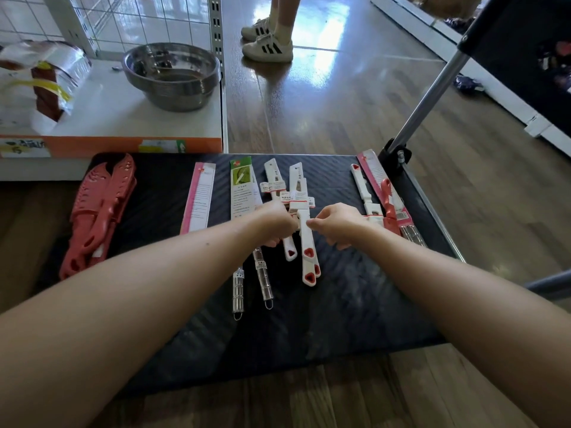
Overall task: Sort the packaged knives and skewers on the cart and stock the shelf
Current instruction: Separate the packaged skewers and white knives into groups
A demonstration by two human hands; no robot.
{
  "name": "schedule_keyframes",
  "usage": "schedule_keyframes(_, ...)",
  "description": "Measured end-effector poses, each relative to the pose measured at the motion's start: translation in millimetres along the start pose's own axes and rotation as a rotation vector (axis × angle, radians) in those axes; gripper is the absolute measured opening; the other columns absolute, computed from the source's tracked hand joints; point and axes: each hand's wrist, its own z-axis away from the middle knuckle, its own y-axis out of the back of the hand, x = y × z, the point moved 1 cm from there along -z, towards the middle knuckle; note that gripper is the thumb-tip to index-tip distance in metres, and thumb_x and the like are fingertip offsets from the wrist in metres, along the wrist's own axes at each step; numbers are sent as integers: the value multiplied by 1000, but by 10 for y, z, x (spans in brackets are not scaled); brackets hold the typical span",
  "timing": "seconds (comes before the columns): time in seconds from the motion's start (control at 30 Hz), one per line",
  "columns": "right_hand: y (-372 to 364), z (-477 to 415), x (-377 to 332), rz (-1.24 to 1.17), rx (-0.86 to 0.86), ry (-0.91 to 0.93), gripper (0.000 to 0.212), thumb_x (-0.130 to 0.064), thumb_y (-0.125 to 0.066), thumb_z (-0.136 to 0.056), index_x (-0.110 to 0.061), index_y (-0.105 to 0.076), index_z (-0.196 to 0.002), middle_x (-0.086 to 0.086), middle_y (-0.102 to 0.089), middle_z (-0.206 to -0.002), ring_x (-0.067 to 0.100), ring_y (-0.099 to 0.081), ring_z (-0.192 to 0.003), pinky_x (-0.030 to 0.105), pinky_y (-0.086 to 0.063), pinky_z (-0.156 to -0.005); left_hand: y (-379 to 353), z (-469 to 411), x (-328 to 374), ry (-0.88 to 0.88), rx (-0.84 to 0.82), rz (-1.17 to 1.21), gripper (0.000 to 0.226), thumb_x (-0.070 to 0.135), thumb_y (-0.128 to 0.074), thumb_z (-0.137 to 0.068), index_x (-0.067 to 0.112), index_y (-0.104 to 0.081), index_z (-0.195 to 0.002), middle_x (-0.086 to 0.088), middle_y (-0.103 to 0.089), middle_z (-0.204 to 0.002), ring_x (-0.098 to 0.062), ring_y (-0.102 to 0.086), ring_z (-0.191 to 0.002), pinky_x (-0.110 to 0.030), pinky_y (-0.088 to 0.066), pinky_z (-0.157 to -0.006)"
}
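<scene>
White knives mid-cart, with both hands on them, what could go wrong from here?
The white knives overlap loosely; lifting them with the left hand and right hand might spill some. The right pile sits near the cart edge, and a nudge could tip it off.

Shop, clearly. White retail shelf (123, 118) at left, slotted post (217, 32) on its edge, wire grid (139, 17) behind. Orange price strip (92, 146) runs along shelf front, paper labels stuck on. Steel bowls (171, 75) nested in stack, bagged goods (40, 78) beside them. Flat cart (340, 304) parked in aisle, metal handle (429, 97) rising at right. On cart: knives (304, 239) in retail packs, several alike, price tags (298, 198) attached. Glossy wood-look floor (340, 103). Someone in sneakers (267, 47) stands in aisle beyond.
</scene>
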Motion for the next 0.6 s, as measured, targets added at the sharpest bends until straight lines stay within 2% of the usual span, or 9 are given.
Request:
schedule_keyframes(0.07,-40,-25,5,13,31,18,32,-40,-54,-92,-12,-64,-101,0,-54,-67,14,-53,-64,32,-53,-70,-50,24,13,-78,45,-170,34,17,-47,-93,10,-55,-125,-10,-60,-119,-22,-59,-101,-24,-49,-72)
schedule_keyframes(0.1,-64,-37,9,28,40,29,30,-42,-55,-91,-13,-63,-92,-1,-53,-66,14,-51,-61,33,-51,-70,-78,47,20,-122,70,-247,34,15,-46,-92,10,-56,-124,-11,-58,-122,-23,-57,-106,-25,-47,-74)
schedule_keyframes(0.2,-128,-53,12,64,59,39,37,-46,-56,-88,-16,-51,-66,-1,-52,-64,14,-50,-57,28,-45,-58,-150,55,11,-176,74,-365,37,12,-50,-89,8,-56,-125,-14,-47,-131,-26,-51,-117,-28,-43,-84)
schedule_keyframes(0.27,-154,-49,9,53,64,31,34,-44,-57,-88,-15,-53,-70,3,-56,-72,20,-57,-66,30,-48,-59,-153,53,-5,-187,74,-381,39,14,-53,-88,6,-55,-126,-14,-44,-133,-27,-50,-118,-29,-44,-89)
schedule_keyframes(0.33,-170,-21,6,7,49,17,25,-34,-58,-89,-13,-54,-76,5,-58,-78,23,-62,-71,33,-54,-63,-146,54,-28,-210,75,-385,41,15,-52,-90,5,-52,-129,-15,-43,-135,-26,-49,-120,-29,-43,-94)
schedule_keyframes(0.47,-171,19,32,-42,30,1,22,-27,-59,-88,-13,-54,-73,5,-59,-75,26,-68,-75,36,-59,-69,-149,108,-64,-251,57,-401,43,21,-49,-93,6,-49,-133,-14,-39,-139,-24,-47,-124,-29,-40,-99)
schedule_keyframes(0.6,-151,64,78,-100,23,-27,19,-25,-63,-88,-7,-61,-85,9,-65,-81,29,-72,-78,42,-60,-72,-204,202,-100,-264,-4,-422,40,22,-49,-93,12,-52,-131,-13,-36,-141,-23,-44,-127,-30,-37,-103)
